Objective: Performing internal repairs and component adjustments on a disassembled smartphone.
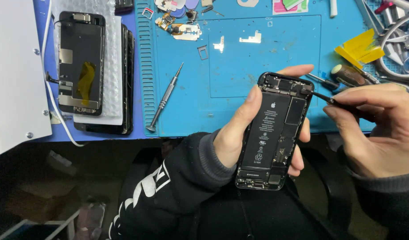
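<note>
My left hand (236,133) grips an opened black phone body (275,133), its back half with the black battery and circuit parts facing up. The thumb lies along the phone's left edge and the fingers wrap the right edge and top. My right hand (377,129) holds a thin dark tool (322,97) whose tip touches the phone's upper right corner. Both hands hover over my lap, just in front of the blue work mat (258,62).
A small screwdriver (165,98) lies on the mat's left part. A detached phone screen (81,62) rests on bubble wrap over stacked phones at left. Small metal plates, yellow tape (360,48), tweezers and another screwdriver (349,75) lie at the back and right. A white box fills the far left.
</note>
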